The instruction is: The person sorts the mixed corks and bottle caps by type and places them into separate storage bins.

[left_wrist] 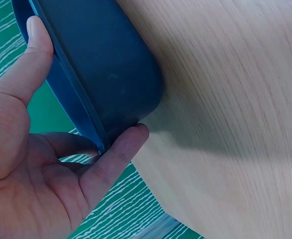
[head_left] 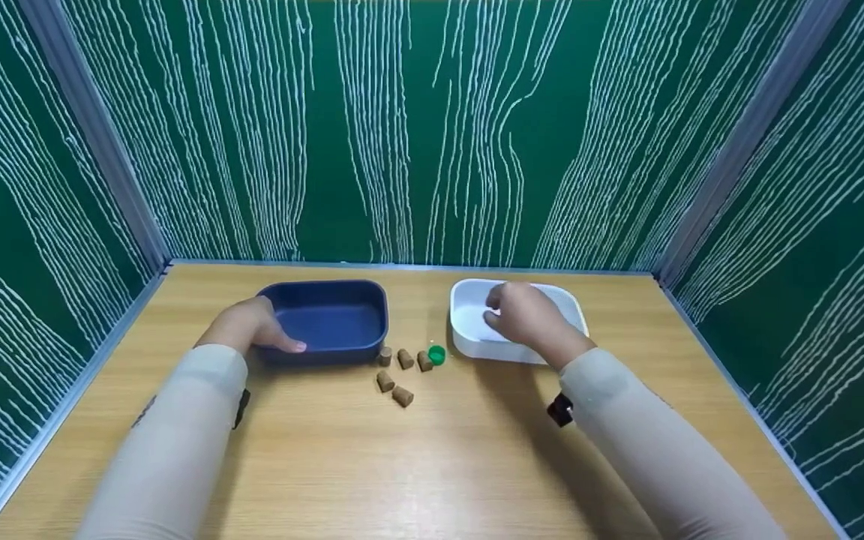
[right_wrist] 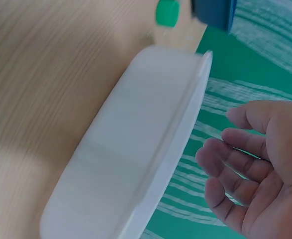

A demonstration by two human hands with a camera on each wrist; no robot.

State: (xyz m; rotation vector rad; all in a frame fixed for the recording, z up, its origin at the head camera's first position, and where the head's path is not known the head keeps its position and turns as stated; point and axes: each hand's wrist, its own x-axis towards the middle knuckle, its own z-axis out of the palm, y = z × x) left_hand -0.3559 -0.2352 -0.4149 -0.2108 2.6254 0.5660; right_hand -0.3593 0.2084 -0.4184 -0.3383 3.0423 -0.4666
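My left hand (head_left: 252, 324) grips the left end of a dark blue plastic tub (head_left: 342, 351). In the left wrist view the thumb lies along the rim and the fingers reach around the tub's corner. My right hand (head_left: 526, 315) hovers over a white plastic tub (head_left: 469, 341); its fingers are loosely bent, and the right wrist view shows nothing between them. Several brown corks (head_left: 405, 358) and a green bottle cap (head_left: 437, 355) lie on the table between the two tubs. What I can see of the blue tub's inside is bare.
A wooden table (head_left: 402, 472) carries everything. Green panels with white wavy lines (head_left: 372, 135) enclose it at the back and on both sides, framed by metal posts (head_left: 739, 142). One cork (head_left: 385, 355) stands close to the blue tub's front right corner.
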